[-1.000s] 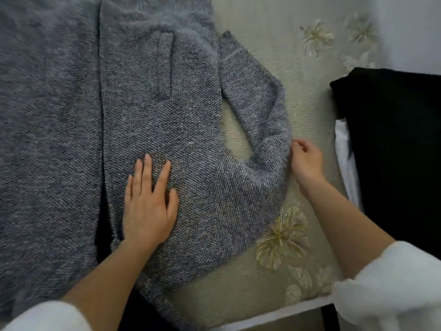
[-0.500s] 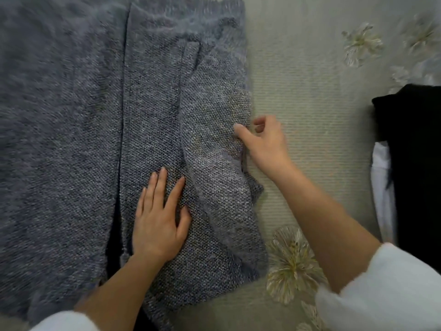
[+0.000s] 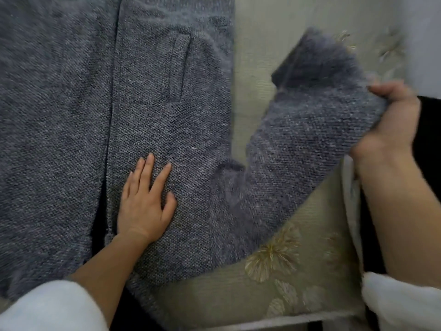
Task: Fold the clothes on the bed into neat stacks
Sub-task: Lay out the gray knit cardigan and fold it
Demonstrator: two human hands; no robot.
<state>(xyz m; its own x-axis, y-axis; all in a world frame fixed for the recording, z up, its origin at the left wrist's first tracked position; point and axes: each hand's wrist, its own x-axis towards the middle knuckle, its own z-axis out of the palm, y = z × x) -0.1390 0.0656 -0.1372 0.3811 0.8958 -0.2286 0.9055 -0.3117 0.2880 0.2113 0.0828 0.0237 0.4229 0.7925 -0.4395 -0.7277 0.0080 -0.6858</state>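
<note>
A grey-blue knitted cardigan (image 3: pixel 167 96) lies spread flat on the bed, with a slit pocket on its right front panel. My left hand (image 3: pixel 144 201) rests flat on that panel, fingers apart, pressing it down. My right hand (image 3: pixel 391 118) is shut on the cardigan's right sleeve (image 3: pixel 310 130), holding it stretched out to the right, away from the body and lifted off the cover. The sleeve's cuff points up and to the back, blurred by motion.
The bed cover (image 3: pixel 281 290) is pale green with gold flower embroidery. A black garment (image 3: pixel 429 130) lies over something white (image 3: pixel 350 187) at the right edge, behind my right arm. The bed's near edge runs along the bottom right.
Half a second ago the sleeve lay folded over the cardigan's front with my right hand on it. Now my right hand has pulled it back out to the right. My left hand has stayed put.
</note>
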